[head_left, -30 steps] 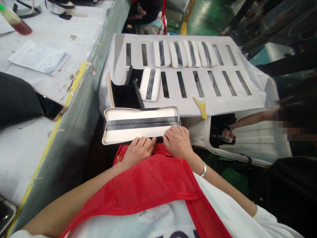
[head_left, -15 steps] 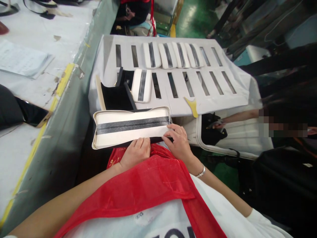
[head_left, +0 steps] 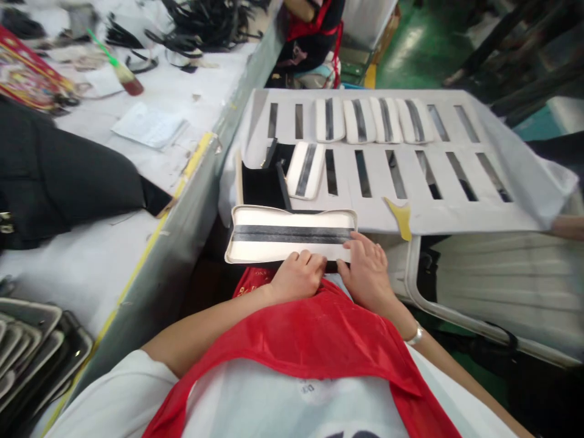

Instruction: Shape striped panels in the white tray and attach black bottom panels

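Close to my body is a long cream bag piece (head_left: 292, 249) with a raised rim, a dark grey stripe along its middle and black material at its near edge. My left hand (head_left: 301, 274) is closed over that near edge, its fingers curled. At the right end my right hand (head_left: 365, 261) grips the corner, index finger on the cream face and thumb lower at the edge. Just beyond lies an open black piece (head_left: 262, 185) with a cream side. Next to it is a smaller cream striped panel (head_left: 306, 170).
A white slotted table (head_left: 374, 213) bears several cream striped panels (head_left: 359, 121) in a row and a yellow flat tool (head_left: 401, 218). The left workbench (head_left: 177, 152) holds a black bag (head_left: 82, 176), paper (head_left: 148, 125) and a green-tipped bottle (head_left: 125, 79). A white bin (head_left: 413, 274) stands right.
The view has swung left, so the scene sits further right and more workbench shows. Both hands keep their hold on the bag piece. The co-worker at right is mostly out of view.
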Demonstrator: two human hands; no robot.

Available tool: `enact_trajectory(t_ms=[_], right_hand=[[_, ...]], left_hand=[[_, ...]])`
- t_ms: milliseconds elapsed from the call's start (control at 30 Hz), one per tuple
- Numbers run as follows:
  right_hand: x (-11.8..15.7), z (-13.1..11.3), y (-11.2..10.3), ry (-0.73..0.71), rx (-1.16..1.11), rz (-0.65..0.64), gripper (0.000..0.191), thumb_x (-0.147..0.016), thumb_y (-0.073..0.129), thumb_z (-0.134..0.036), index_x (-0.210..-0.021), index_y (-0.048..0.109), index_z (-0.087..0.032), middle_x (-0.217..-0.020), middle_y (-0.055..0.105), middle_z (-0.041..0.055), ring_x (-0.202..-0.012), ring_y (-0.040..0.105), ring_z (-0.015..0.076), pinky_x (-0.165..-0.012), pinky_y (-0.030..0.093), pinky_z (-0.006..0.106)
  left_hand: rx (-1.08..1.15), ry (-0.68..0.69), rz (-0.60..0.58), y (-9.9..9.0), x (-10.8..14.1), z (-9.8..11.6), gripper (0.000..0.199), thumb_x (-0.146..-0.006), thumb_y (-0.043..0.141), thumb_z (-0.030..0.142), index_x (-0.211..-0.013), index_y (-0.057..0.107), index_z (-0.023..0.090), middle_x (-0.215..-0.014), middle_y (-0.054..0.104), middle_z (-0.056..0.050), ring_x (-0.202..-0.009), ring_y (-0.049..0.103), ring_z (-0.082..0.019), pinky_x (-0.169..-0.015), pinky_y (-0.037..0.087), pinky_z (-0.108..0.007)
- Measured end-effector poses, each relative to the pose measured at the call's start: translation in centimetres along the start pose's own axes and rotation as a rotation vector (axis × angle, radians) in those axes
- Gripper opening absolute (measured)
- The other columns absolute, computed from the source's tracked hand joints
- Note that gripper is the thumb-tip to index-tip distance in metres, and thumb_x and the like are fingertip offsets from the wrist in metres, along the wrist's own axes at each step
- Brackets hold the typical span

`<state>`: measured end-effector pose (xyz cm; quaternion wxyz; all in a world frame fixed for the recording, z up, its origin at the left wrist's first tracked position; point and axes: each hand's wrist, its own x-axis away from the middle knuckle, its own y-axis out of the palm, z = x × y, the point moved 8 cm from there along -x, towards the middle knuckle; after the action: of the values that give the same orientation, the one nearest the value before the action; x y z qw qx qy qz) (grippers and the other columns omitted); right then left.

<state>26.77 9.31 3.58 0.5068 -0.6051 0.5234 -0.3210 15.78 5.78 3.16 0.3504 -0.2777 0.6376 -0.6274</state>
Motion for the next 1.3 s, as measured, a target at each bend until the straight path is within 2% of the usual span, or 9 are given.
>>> enact_trajectory(t_ms=[67, 167, 267, 367, 500, 733, 1000, 1200, 1300], right_hand=[[-0.3, -0.5, -0.9, -0.055, 0.040, 0.067, 0.038, -0.079, 0.059, -0.017, -0.116, 0.051, -0.015, -0.134, 0.046, 0.0188, -0.120, 0.042, 0.0351, -0.105, 0.025, 0.054], [-0.6, -3.4, -1.1, -0.243, -0.013, 0.099, 0.026, -0.083, 0.056, -0.018, -0.109, 0.058, -0.018, -0.120, 0.056, 0.0146, -0.109, 0.049, 0.0318, -0.097, 0.033, 0.047], [-1.0, -8.1, 0.6, -0.471, -0.155, -0.002, 0.016, -0.086, 0.054, -0.021, -0.099, 0.062, -0.018, -0.102, 0.061, 0.0086, -0.093, 0.053, 0.0238, -0.082, 0.039, 0.037], [-1.7, -12.0, 3.2, -0.589, -0.179, -0.154, 0.014, -0.087, 0.056, -0.023, -0.098, 0.064, -0.017, -0.096, 0.062, 0.0060, -0.087, 0.052, 0.0203, -0.075, 0.038, 0.032], [-2.6, -13.3, 5.1, -0.570, -0.140, -0.251, 0.015, -0.090, 0.053, -0.027, -0.088, 0.065, -0.018, -0.089, 0.061, 0.0046, -0.084, 0.050, 0.0183, -0.074, 0.034, 0.031], [-2.7, -12.5, 5.2, -0.488, -0.189, -0.221, 0.018, -0.090, 0.053, -0.026, -0.078, 0.064, -0.018, -0.081, 0.060, 0.0035, -0.080, 0.050, 0.0165, -0.072, 0.031, 0.029], [-2.9, -13.5, 5.7, -0.444, -0.085, -0.228, 0.018, -0.088, 0.051, -0.024, -0.075, 0.062, -0.018, -0.081, 0.059, 0.0046, -0.079, 0.047, 0.0186, -0.069, 0.028, 0.032], [-2.6, -13.6, 5.4, -0.382, 0.018, -0.190, 0.013, -0.089, 0.051, -0.022, -0.091, 0.063, -0.017, -0.092, 0.059, 0.0080, -0.084, 0.047, 0.0219, -0.071, 0.029, 0.035], [-1.5, -15.1, 5.1, -0.573, -0.014, -0.136, 0.023, -0.092, 0.045, -0.018, -0.110, 0.059, -0.017, -0.100, 0.059, 0.0091, -0.088, 0.046, 0.0219, -0.075, 0.033, 0.036]], left_hand=[[0.095, -0.005, 0.031, -0.9, 1.8, -1.8, 0.034, -0.091, 0.048, 0.031, -0.120, 0.054, 0.013, -0.102, 0.062, -0.010, -0.094, 0.056, -0.021, -0.075, 0.044, -0.034], [0.199, -0.139, 0.168, -3.3, 6.5, -6.3, 0.038, -0.087, 0.056, 0.040, -0.116, 0.057, 0.014, -0.111, 0.062, -0.010, -0.104, 0.054, -0.020, -0.090, 0.041, -0.034], [0.211, -0.254, 0.206, -4.2, 10.8, -10.3, 0.029, -0.087, 0.056, 0.040, -0.104, 0.063, 0.017, -0.104, 0.065, -0.008, -0.099, 0.056, -0.020, -0.088, 0.040, -0.035], [0.228, -0.224, 0.139, -3.6, 12.0, -11.9, 0.023, -0.088, 0.056, 0.037, -0.100, 0.065, 0.020, -0.100, 0.068, -0.005, -0.098, 0.057, -0.019, -0.086, 0.037, -0.036], [0.261, -0.230, 0.089, -2.8, 11.4, -12.8, 0.018, -0.087, 0.057, 0.034, -0.095, 0.067, 0.021, -0.098, 0.069, -0.003, -0.098, 0.057, -0.019, -0.089, 0.035, -0.037], [0.283, -0.256, 0.124, -2.9, 10.7, -13.1, 0.022, -0.091, 0.048, 0.028, -0.083, 0.068, 0.022, -0.088, 0.069, -0.001, -0.088, 0.057, -0.015, -0.088, 0.035, -0.036], [0.131, -0.340, 0.098, -2.7, 10.1, -11.8, 0.018, -0.086, 0.051, 0.021, -0.071, 0.062, 0.019, -0.081, 0.065, -0.002, -0.086, 0.054, -0.019, -0.089, 0.037, -0.040], [0.127, -0.566, 0.165, -2.5, 10.5, -12.3, 0.006, -0.080, 0.056, 0.021, -0.078, 0.060, 0.018, -0.116, 0.058, -0.010, -0.106, 0.050, -0.027, -0.090, 0.040, -0.044], [0.256, -0.691, 0.206, -1.8, 11.2, -13.0, 0.011, -0.079, 0.056, 0.021, -0.089, 0.057, 0.017, -0.126, 0.050, -0.013, -0.114, 0.047, -0.028, -0.091, 0.043, -0.044]])
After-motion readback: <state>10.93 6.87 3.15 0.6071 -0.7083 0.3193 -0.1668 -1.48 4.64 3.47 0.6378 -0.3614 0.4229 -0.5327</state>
